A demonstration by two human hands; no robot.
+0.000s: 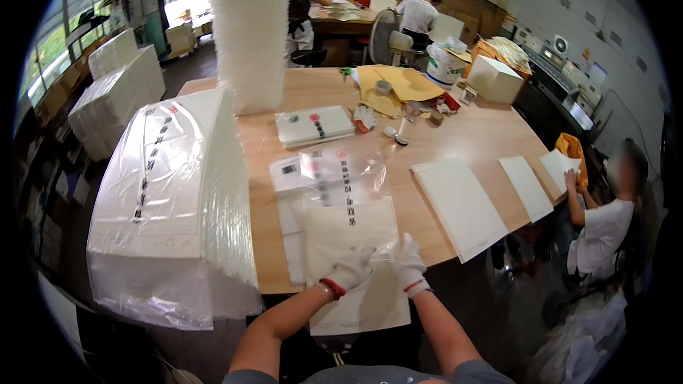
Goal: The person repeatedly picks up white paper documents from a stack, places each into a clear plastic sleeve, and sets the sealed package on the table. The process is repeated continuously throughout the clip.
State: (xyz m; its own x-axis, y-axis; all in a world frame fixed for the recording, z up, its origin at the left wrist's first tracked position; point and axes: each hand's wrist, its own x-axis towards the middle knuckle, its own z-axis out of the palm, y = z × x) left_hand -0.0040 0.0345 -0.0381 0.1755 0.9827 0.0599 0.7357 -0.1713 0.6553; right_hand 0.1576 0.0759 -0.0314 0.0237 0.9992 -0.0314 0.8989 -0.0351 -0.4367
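In front of me a stack of white paper sheets (356, 313) reaches past the table's near edge. Its far part lies under or inside a clear plastic bag (359, 173) with dark and red print; the bag's mouth is hard to make out. My left hand (351, 268), in a white glove with a red cuff, lies over the sheets with its fingers stretched and slightly blurred. At the right edge of the stack is my right hand (410, 264), gloved alike, its fingers pointing away from me. More printed bags (288, 206) lie flat beneath and to the left.
A tall plastic-wrapped pile (163, 192) stands left, with a white column (250, 35) behind it. Bagged packs (315, 126), a glove (364, 119) and a jar (408, 122) sit farther back. Paper stacks (459, 206) lie right, near a seated person (605, 224).
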